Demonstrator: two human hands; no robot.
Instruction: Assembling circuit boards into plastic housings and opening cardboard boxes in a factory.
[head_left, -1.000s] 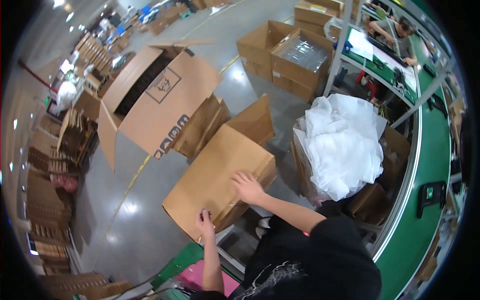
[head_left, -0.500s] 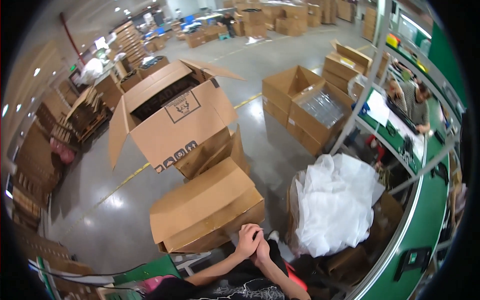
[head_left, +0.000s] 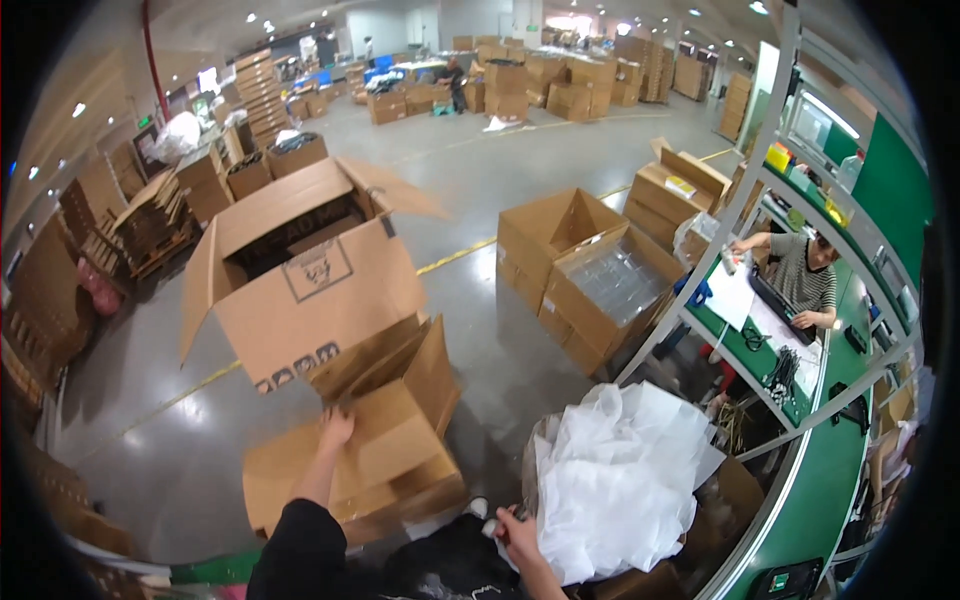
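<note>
Directly in front of me is a brown cardboard box point(head_left: 390, 455) with its top flap folded over. My left hand point(head_left: 337, 427) reaches out to the flap's far edge, its fingers bent over that edge. A second flap point(head_left: 432, 375) stands upright at the box's right end. Low in the middle, beside the black clothing on my lap, my right hand point(head_left: 516, 535) is closed round a small dark and greyish thing, too small to make out. A heap of white sheet packing point(head_left: 620, 480) lies just right of this hand.
Beyond the box stands a larger open carton point(head_left: 330, 290) with spread flaps. Further right are two open cartons point(head_left: 555, 235), one with clear plastic inside. A metal-framed green workbench point(head_left: 800, 500) curves along the right, where a person point(head_left: 800, 275) handles a long black part.
My hands, clasped together before, have parted. The left has gone forward to the box flap; the right stays low with the small thing. My view has tilted up and turned right.
</note>
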